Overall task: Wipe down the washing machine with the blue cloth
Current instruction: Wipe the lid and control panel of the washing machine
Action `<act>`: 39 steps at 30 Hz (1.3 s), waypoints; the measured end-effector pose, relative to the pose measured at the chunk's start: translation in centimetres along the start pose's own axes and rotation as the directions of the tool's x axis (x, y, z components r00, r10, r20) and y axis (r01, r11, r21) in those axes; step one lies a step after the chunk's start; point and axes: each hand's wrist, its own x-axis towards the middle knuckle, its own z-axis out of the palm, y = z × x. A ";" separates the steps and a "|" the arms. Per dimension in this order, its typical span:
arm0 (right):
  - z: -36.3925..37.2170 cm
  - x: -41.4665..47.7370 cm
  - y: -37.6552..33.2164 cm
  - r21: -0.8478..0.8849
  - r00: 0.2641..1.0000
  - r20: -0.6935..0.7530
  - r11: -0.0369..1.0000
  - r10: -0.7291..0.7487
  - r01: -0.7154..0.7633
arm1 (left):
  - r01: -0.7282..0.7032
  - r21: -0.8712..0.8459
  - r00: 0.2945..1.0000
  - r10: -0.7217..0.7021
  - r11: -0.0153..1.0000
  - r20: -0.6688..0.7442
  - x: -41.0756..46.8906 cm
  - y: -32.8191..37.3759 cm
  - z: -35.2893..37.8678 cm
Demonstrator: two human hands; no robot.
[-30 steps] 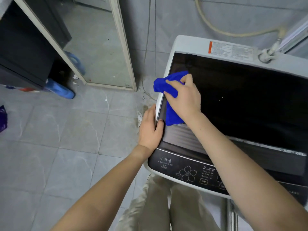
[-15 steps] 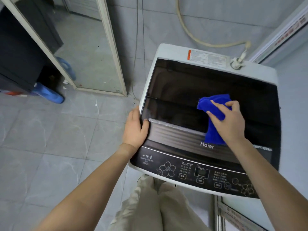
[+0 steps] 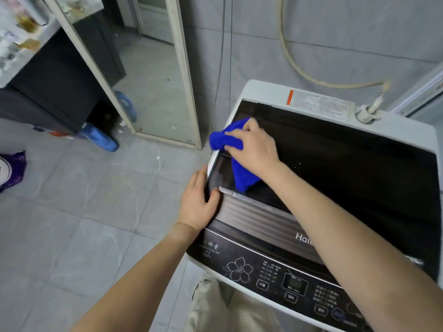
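Right hand (image 3: 255, 149) grips blue cloth (image 3: 224, 140) at left edge of washing machine (image 3: 347, 168); left hand (image 3: 196, 203) rests flat alongside.

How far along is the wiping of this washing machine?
Done: hard to tell; the dark lid shows a few pale specks. In hand: the right hand holds the blue cloth against the lid's left edge, while the left hand rests on the left side of the washing machine. Probably left: the control panel and the white rear rim.
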 end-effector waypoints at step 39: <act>6.2 -22.1 -7.7 -0.028 0.922 -0.221 0.943 0.318 -0.332 | 0.386 -0.513 0.819 -0.028 0.767 0.574 -1.8 -7.1 -6.4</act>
